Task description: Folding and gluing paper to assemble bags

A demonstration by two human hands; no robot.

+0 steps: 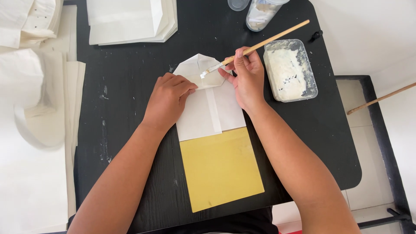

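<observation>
A black table [130, 86] fills most of the view, and the work is laid at its middle. A yellow sheet [221, 171] lies nearest the person, apparently as a backing, and its far edge is overlapped by a folded white paper bag [206, 110]. The bag's long axis runs away from the person, with its pointed, folded end directed at the far side of the table. The bag is pressed flat by the left hand [167, 102], whose fingers are spread on the paper just beside the folded flap, seemingly so that the paper cannot shift; nothing is gripped by it. A wooden brush [255, 45] is pinched in the closed fingers of the right hand [247, 76], held like a pen. The brush is tilted, its handle rising to the upper right and its white-coated tip set down on the flap near the left fingertips. A clear plastic tray of white paste [289, 69] is kept just right of the right hand, within easy reach. A stack of white paper [130, 19] lies at the far edge, well apart.
</observation>
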